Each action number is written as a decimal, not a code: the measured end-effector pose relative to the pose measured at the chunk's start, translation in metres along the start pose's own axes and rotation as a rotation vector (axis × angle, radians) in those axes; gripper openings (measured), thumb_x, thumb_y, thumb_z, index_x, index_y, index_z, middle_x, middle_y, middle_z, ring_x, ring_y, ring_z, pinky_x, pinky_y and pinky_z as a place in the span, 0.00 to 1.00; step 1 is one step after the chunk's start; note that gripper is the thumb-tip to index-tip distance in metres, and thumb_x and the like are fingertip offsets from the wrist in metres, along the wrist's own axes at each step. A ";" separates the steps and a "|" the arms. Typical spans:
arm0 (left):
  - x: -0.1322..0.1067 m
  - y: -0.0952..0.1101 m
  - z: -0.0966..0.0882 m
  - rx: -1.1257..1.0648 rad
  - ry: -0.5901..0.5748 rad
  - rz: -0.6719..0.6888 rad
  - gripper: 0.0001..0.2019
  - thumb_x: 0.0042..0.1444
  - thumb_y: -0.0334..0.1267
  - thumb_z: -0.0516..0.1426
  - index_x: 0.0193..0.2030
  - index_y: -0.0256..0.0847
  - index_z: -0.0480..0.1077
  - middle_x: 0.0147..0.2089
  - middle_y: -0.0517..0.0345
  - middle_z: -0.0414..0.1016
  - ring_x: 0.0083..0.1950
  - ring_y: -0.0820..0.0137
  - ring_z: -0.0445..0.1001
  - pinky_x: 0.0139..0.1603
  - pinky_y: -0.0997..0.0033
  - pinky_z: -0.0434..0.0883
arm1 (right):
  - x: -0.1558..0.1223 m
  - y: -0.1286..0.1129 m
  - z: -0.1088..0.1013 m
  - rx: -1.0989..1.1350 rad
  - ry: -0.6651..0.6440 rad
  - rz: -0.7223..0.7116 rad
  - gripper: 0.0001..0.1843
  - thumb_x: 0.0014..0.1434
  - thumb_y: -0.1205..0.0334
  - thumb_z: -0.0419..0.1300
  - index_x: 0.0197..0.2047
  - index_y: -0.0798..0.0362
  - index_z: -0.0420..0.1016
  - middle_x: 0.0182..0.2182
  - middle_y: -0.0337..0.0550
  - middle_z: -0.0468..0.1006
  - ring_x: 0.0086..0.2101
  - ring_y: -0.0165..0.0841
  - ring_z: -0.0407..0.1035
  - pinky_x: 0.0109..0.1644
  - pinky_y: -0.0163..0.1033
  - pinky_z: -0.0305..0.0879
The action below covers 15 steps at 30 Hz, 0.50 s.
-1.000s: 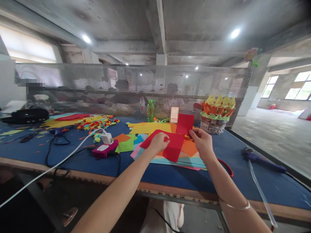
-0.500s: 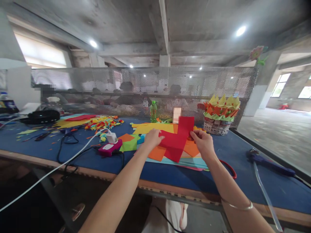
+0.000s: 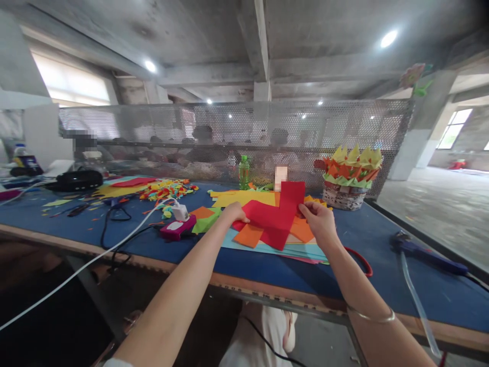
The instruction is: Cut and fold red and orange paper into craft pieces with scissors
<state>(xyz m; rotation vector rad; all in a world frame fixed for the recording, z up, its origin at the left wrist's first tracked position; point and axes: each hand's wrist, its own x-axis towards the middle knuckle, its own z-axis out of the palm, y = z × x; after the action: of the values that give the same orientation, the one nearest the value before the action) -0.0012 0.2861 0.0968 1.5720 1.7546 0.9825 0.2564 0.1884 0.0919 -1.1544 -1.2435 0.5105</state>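
Note:
A red paper sheet (image 3: 273, 219) lies partly lifted over a stack of coloured papers (image 3: 305, 250) on the blue table (image 3: 267, 270). My left hand (image 3: 236, 211) pinches its left corner, fingers closed on it. My right hand (image 3: 319, 219) grips its right edge, where a strip of the red sheet stands up. An orange piece (image 3: 248, 235) peeks out beneath the red sheet.
A magenta power strip with a white charger (image 3: 178, 224) and cables lies left of the papers. Paper scraps (image 3: 164, 191), a green bottle (image 3: 244, 173), a basket with folded paper pieces (image 3: 347, 178), a blue glue gun (image 3: 424, 252), red-handled scissors (image 3: 359, 260). A mesh screen (image 3: 229, 137) backs the table.
My left hand has slid from the middle of the red sheet up to its left corner. The sheet now lies flatter and wider. The camera view drifted slightly left.

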 end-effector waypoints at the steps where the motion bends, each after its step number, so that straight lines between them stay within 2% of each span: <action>1: -0.002 -0.001 -0.001 0.003 -0.001 0.019 0.18 0.62 0.43 0.59 0.56 0.39 0.69 0.56 0.50 0.71 0.53 0.58 0.73 0.50 0.55 0.74 | 0.000 0.000 0.000 0.000 0.001 0.000 0.23 0.49 0.42 0.63 0.35 0.56 0.78 0.29 0.48 0.83 0.30 0.37 0.76 0.28 0.35 0.65; 5: -0.012 0.002 -0.008 0.007 0.031 0.137 0.17 0.63 0.43 0.58 0.56 0.38 0.69 0.56 0.50 0.71 0.52 0.59 0.74 0.50 0.54 0.74 | 0.000 -0.002 0.000 0.007 0.016 0.008 0.22 0.49 0.44 0.63 0.34 0.55 0.78 0.28 0.47 0.82 0.29 0.36 0.75 0.29 0.35 0.64; 10: -0.018 0.022 -0.013 -0.017 0.157 0.295 0.15 0.63 0.42 0.58 0.55 0.39 0.69 0.56 0.48 0.71 0.53 0.61 0.73 0.52 0.53 0.73 | -0.001 -0.007 -0.001 0.020 0.031 0.016 0.21 0.48 0.44 0.64 0.33 0.55 0.77 0.28 0.47 0.82 0.28 0.35 0.75 0.29 0.35 0.65; 15: -0.015 0.027 -0.008 -0.130 0.222 0.321 0.15 0.63 0.42 0.58 0.53 0.38 0.70 0.54 0.50 0.72 0.51 0.62 0.74 0.50 0.54 0.74 | -0.001 -0.009 -0.002 0.022 0.036 0.018 0.20 0.48 0.44 0.63 0.32 0.55 0.77 0.28 0.47 0.82 0.29 0.36 0.75 0.29 0.35 0.64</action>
<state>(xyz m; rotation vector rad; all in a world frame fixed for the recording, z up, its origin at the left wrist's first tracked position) 0.0092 0.2710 0.1232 1.7483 1.5679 1.4442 0.2558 0.1829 0.0994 -1.1526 -1.1948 0.5133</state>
